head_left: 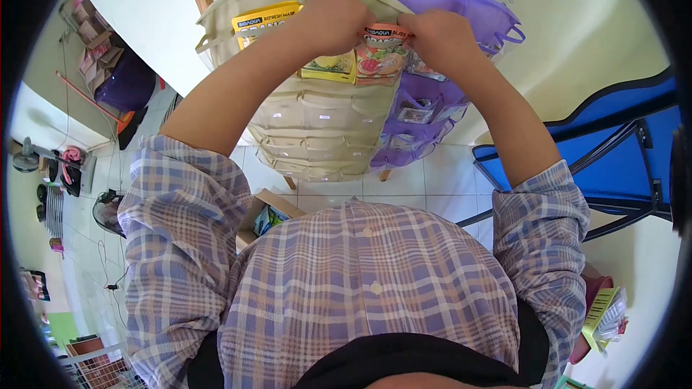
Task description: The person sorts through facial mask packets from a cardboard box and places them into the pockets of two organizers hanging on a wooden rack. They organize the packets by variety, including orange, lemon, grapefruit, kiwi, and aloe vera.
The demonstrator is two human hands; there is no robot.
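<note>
A beige hanging organizer (317, 126) with rows of clear pockets hangs in front of me. In its upper right pocket area sits an orange-red packet with fruit pictures (380, 62). My left hand (337, 20) is closed at the packet's upper left corner and the pocket edge. At the upper right corner, my right hand (438, 34) has its fingers pinched on the packet. Yellow packets (330, 66) stand in the organizer beside and below my left hand; another yellow packet (267, 17) is farther left, partly behind my forearm.
A purple hanging organizer (425, 104) with filled pockets hangs at the right, touching the beige one. A blue folding frame (613, 151) stands farther right. An open cardboard box (282, 205) is on the tiled floor. A fan (108, 210) stands at the left.
</note>
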